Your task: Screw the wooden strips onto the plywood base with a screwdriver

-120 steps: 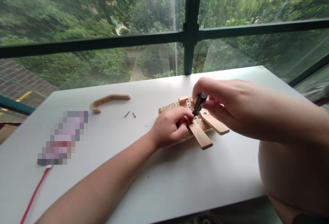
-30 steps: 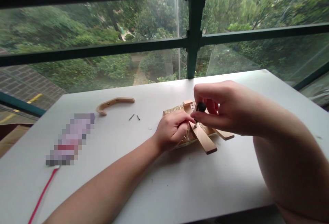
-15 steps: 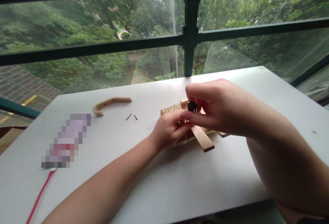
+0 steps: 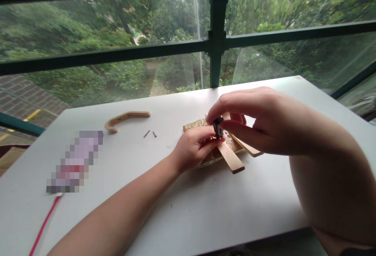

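A short, dark, stubby screwdriver (image 4: pixel 218 127) stands nearly upright over a pale wooden slat (image 4: pixel 233 160). My right hand (image 4: pixel 258 121) reaches over from the right, its index finger and thumb loosely on either side of the screwdriver's top. Low at the tool's foot, my left hand (image 4: pixel 194 146) is closed, thumb and fingers pinching at the slat; its fingertips are partly hidden. Beneath both hands lies a patterned, gold-and-brown piece (image 4: pixel 195 123), mostly covered. A second wooden slat (image 4: pixel 251 148) sticks out from it below my right hand.
On the white table (image 4: pixel 117 177), a curved wooden piece (image 4: pixel 126 117) with two holes lies at the left back. Two screws (image 4: pixel 150 134) rest near it. Farther left are a blurred-out object (image 4: pixel 76 162) and a red cord (image 4: pixel 45 222). Windows border the table's far edge.
My right hand's fingers have loosened and spread around the screwdriver, the hand shifting slightly right. More of the tool and the second slat now shows. My left hand stays in place.
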The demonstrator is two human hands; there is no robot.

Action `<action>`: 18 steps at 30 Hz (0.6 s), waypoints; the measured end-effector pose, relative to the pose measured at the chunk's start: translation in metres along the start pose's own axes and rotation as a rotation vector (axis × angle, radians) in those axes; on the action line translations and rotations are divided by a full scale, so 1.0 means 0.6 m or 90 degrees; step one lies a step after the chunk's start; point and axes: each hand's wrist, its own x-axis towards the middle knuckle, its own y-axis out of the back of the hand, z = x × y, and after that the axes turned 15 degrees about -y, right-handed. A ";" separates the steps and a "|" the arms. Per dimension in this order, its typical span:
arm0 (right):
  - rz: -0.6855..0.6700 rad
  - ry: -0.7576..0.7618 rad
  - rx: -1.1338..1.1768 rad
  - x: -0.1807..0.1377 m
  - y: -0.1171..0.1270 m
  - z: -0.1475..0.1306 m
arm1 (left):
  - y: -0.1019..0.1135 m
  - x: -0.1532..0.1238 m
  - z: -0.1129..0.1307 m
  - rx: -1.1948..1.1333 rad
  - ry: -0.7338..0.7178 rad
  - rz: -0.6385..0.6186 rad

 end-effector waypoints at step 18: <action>0.093 -0.059 -0.017 0.007 -0.010 0.002 | -0.001 -0.009 -0.010 0.079 -0.025 -0.020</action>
